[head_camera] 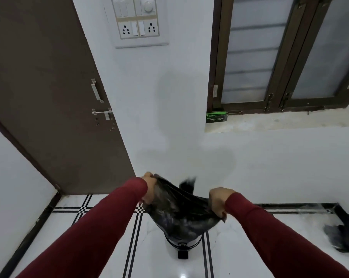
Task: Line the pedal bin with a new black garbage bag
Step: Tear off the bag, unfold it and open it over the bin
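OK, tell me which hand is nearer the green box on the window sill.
Right. The right hand grips the black bag almost directly below the green box; the left hand grips the bag's other edge, farther off toward the door.

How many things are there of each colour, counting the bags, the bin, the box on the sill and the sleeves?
Black: 3 - garbage bag held by left hand and right hand, pedal bin under it, second bag on the floor at right.
Green: 1 - box on the window sill.
Red: 2 - sleeves.
Total: 6
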The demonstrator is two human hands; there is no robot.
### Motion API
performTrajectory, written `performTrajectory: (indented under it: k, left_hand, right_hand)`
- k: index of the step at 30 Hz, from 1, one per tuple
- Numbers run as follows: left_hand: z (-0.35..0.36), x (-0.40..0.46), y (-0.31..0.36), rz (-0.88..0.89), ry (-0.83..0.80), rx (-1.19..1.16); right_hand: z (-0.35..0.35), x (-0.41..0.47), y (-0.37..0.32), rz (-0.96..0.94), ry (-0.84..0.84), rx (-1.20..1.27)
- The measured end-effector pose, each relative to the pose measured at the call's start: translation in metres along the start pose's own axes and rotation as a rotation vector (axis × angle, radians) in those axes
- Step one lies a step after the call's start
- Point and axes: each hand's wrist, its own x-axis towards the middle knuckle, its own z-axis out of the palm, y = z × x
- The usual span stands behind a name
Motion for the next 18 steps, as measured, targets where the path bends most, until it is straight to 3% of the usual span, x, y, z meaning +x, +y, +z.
performTrajectory:
  k: [1, 3, 5, 6, 7, 8, 11, 12, 13, 16, 18]
  left_hand:
    - [0.001, 0.003, -0.001, 0.004, 0.099, -0.053]
    - [0.0, 0.006, 0.002, 0.01, 0.512, -0.164]
    - [0.001, 0.002, 0.008, 0.025, 0.913, -0.184]
    - [0.002, -0.001, 0.01, 0.02, 1.002, -0.17]
    - [0.007, -0.001, 0.011, -0.007, 0.968, -0.15]
    - [0.017, 0.001, 0.009, -0.028, 0.822, -0.098]
    - [0.047, 0.007, -0.004, -0.012, 0.062, 0.102]
    - [0.049, 0.008, -0.008, -0.01, -0.039, 0.098]
    - [0.046, 0.01, -0.01, -0.003, -0.022, 0.052]
    - [0.018, 0.012, -0.011, -0.043, 0.247, -0.171]
    - [0.001, 0.013, -0.011, -0.045, 0.332, -0.279]
  right_hand:
    - [-0.004, 0.002, 0.003, 0.009, 0.089, 0.116]
    - [-0.015, 0.01, 0.003, -0.068, 0.59, 0.423]
    - [-0.021, 0.011, 0.001, -0.26, 1.021, 0.529]
    - [-0.022, 0.01, 0.001, -0.327, 1.118, 0.479]
    - [-0.017, 0.01, 0.003, -0.346, 1.069, 0.38]
    - [-0.008, 0.012, 0.004, -0.325, 0.878, 0.236]
    - [0.008, 0.005, 0.008, -0.087, -0.067, -0.141]
    - [0.008, 0.003, 0.008, -0.029, -0.173, -0.068]
    - [0.005, 0.005, 0.009, -0.017, -0.111, 0.066]
    - [-0.011, 0.016, 0.01, 0.029, 0.415, 0.509]
    - [-0.02, 0.013, 0.007, 0.02, 0.546, 0.65]
